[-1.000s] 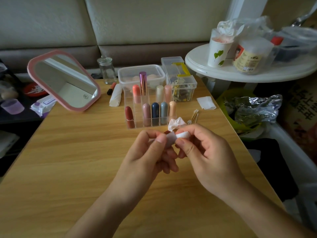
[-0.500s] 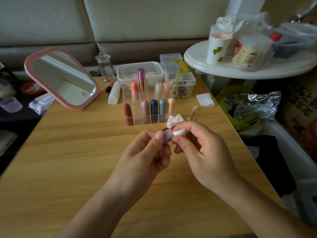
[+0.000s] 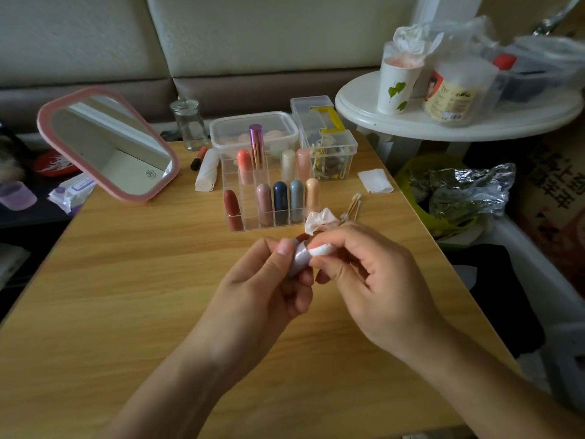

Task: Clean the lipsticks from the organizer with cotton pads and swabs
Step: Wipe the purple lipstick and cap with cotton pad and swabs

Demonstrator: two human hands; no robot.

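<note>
My left hand (image 3: 266, 286) grips a pale lilac lipstick (image 3: 300, 260) above the wooden table (image 3: 126, 296), its thumb on top of the tube. My right hand (image 3: 373, 280) pinches a white cotton pad (image 3: 323, 250) against the lipstick's upper end. Just behind the hands stands the clear acrylic organizer (image 3: 250, 198) with several capsule-shaped lipsticks upright in its slots. A crumpled used pad (image 3: 319, 220) and several cotton swabs (image 3: 353, 209) lie to the organizer's right.
A pink-framed mirror (image 3: 107, 144) leans at the left. Behind the organizer are a glass jar (image 3: 189, 126), a lidded clear tub (image 3: 253, 129), a clear box (image 3: 326, 141) and a rolled white cloth (image 3: 207, 174). A folded pad (image 3: 375, 181) lies near the right edge. A white round side table (image 3: 459, 122) stands right.
Both hands stay together in front of the organizer. More of the lilac lipstick shows between my left thumb and fingers, and the pad sits nearer its top end.
</note>
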